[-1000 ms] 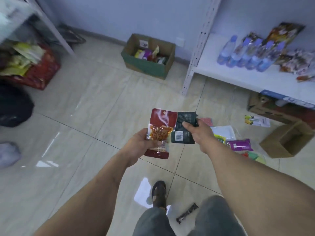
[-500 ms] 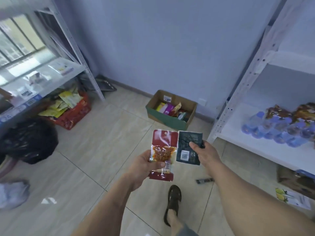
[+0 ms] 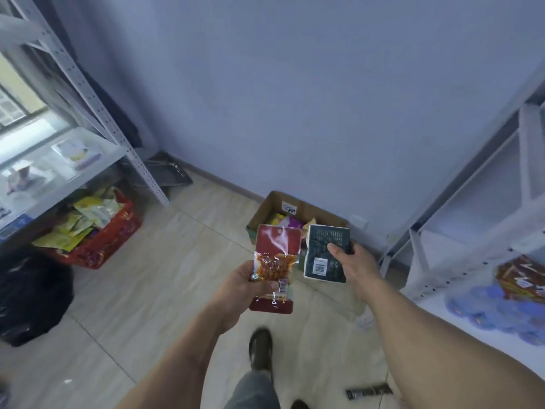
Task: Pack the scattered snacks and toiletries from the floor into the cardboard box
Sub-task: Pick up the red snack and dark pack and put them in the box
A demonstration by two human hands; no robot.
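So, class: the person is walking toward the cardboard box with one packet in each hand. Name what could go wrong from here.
1. The left hand pinches the red snack packet only near its lower part, so it might slip or flop.
2. A dark wrapped bar lies on the floor by the feet and could be stepped on.
3. The cardboard box already holds packets and sits partly hidden behind the dark green packet in the right hand, so a toss might miss.
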